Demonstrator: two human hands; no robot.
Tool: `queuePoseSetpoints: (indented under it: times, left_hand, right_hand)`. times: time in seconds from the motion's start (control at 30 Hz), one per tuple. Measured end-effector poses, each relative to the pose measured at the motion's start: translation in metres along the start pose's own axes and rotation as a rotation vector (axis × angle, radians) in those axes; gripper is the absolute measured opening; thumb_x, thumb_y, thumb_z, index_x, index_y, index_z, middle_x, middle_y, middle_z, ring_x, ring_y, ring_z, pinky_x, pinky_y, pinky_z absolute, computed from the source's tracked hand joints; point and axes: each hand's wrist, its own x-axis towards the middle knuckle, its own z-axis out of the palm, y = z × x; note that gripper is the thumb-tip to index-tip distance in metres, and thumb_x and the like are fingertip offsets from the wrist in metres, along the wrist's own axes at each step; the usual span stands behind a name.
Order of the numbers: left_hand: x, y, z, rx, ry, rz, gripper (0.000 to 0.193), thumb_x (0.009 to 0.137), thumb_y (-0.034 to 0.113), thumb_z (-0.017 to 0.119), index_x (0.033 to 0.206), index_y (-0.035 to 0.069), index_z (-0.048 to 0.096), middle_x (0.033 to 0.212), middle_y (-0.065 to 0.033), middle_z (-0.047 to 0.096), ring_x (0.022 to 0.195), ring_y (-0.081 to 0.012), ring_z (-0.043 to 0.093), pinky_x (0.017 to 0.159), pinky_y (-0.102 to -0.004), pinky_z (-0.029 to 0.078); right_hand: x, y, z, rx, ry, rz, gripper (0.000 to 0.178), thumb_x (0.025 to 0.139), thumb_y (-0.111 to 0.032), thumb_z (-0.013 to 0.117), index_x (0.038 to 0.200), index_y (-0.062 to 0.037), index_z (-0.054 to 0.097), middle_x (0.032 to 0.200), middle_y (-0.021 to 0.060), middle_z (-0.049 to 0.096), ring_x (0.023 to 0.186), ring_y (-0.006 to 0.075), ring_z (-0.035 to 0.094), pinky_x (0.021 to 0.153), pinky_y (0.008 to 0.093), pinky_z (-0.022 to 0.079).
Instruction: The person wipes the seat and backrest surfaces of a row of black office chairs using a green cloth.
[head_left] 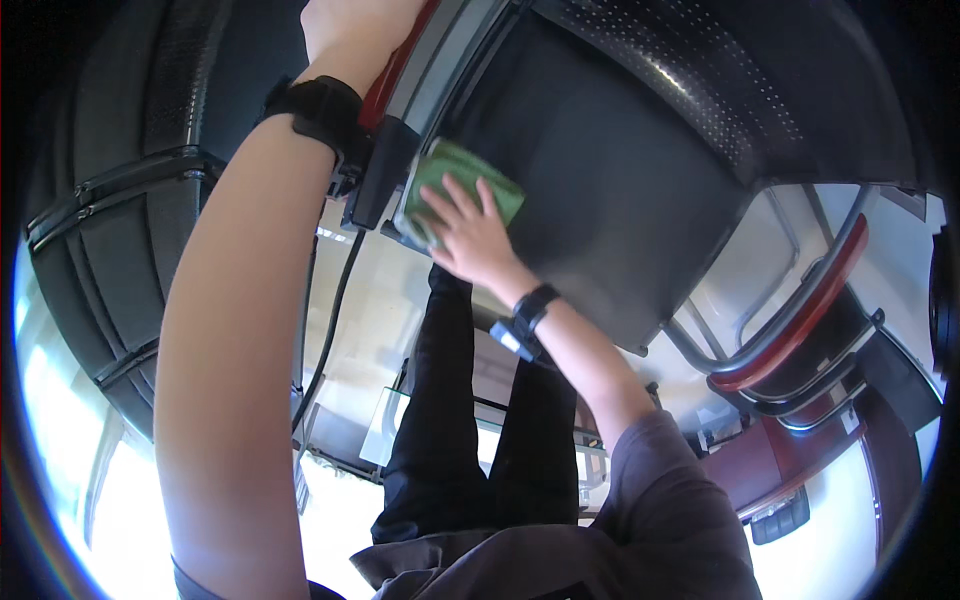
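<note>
My right hand (470, 238) lies on a folded green cloth (458, 165) with a whitish edge, its fingers stretched out and spread. The cloth rests at the left edge of a chair's smooth black seat (610, 150). Up at the top edge of the view, my left hand (360, 28) is beside a red armrest (395, 75) on a grey metal frame. Its fingers are cut off by the picture's edge, so their hold cannot be seen. Each wrist wears a black band; a small device sits by the right one.
A black perforated backrest (690, 90) rises beyond the seat. On the left stands a black ribbed chair (120, 240). A black cable (335, 320) hangs beside my left forearm. At right is another chair's red armrest (800, 325) with a curved metal frame. My legs (440, 400) stand below.
</note>
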Motion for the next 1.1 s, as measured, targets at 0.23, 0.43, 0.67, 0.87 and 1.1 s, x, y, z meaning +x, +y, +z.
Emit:
queuePoseSetpoints:
  times: [0.23,0.43,0.67,0.87,1.1]
  left_hand:
    - [0.000,0.003,0.002,-0.043,0.031,0.008,0.041,0.083,0.037,0.039,0.085,-0.001,0.056,0.081,-0.0254,0.059,0.080,-0.0404,0.056,0.073,-0.0455,0.044]
    - [0.011,-0.026,0.014,-0.001,0.042,0.093,0.047,0.083,0.043,0.035,0.095,0.003,0.056,0.088,-0.0248,0.059,0.085,-0.0384,0.057,0.076,-0.0434,0.044]
    - [0.012,-0.026,0.016,-0.017,-0.077,0.045,0.056,0.083,0.051,0.030,0.110,0.008,0.054,0.097,-0.0228,0.059,0.088,-0.0373,0.057,0.081,-0.0409,0.043]
    - [0.011,-0.018,0.015,-0.026,-0.109,0.043,0.055,0.084,0.050,0.032,0.109,0.006,0.055,0.098,-0.0238,0.058,0.092,-0.0378,0.055,0.082,-0.0398,0.041]
    - [0.016,-0.026,0.014,-0.041,-0.079,0.020,0.053,0.082,0.049,0.033,0.108,0.008,0.056,0.097,-0.0218,0.059,0.094,-0.0385,0.054,0.081,-0.0422,0.042]
  right_hand:
    - [-0.102,-0.014,0.025,-0.230,-0.078,-0.142,0.042,0.083,-0.032,0.044,0.123,-0.0244,0.044,0.141,-0.0047,0.023,0.130,0.0147,0.019,0.108,0.0426,0.009]
    - [-0.124,0.020,-0.007,-0.228,-0.060,0.004,0.054,0.081,-0.030,0.051,0.131,-0.0357,0.032,0.141,-0.0065,0.022,0.130,0.0155,0.021,0.106,0.0477,0.010]
    - [-0.040,0.115,-0.061,-0.253,0.129,0.267,0.049,0.078,-0.042,0.054,0.124,-0.0287,0.045,0.137,-0.0019,0.031,0.127,0.0218,0.025,0.100,0.0557,0.016]
    - [0.002,0.248,-0.099,-0.164,0.377,0.514,0.049,0.087,-0.049,0.034,0.119,-0.0162,0.051,0.137,0.0011,0.031,0.129,0.0261,0.020,0.099,0.0598,0.013]
    - [-0.045,0.185,-0.072,-0.240,0.365,0.459,0.044,0.083,-0.047,0.045,0.105,-0.0128,0.062,0.137,0.0034,0.031,0.127,0.0346,0.021,0.097,0.0612,0.010]
